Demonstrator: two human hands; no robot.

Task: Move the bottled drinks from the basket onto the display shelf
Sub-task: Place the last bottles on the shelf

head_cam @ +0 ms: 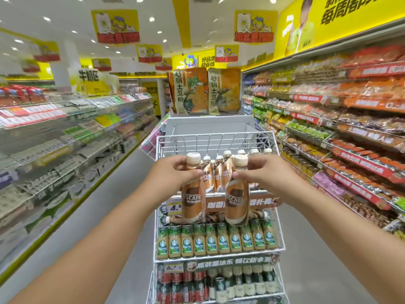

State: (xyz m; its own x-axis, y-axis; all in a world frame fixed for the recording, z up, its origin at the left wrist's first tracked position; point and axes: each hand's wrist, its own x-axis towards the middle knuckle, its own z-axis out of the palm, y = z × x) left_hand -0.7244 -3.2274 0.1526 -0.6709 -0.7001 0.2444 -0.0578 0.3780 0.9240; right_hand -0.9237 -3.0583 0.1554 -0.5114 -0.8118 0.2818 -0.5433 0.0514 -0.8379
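While each hand grips one coffee bottle by the neck, left hand (pixel 175 172) on the left bottle (pixel 192 194), right hand (pixel 260 172) on the right bottle (pixel 237 196), both bottles hang upright before the white wire shelf (pixel 219 137). Lift them over its front rail, set each behind the standing row (pixel 219 172), label outward, then release.

Both hands, left (pixel 175 172) and right (pixel 260 172), grip coffee bottles before the wire rack (pixel 219 137)

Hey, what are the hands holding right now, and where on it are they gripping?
Each holds a brown coffee bottle upright by the neck, just under the cap: the left hand grips the left bottle, the right hand the right bottle.
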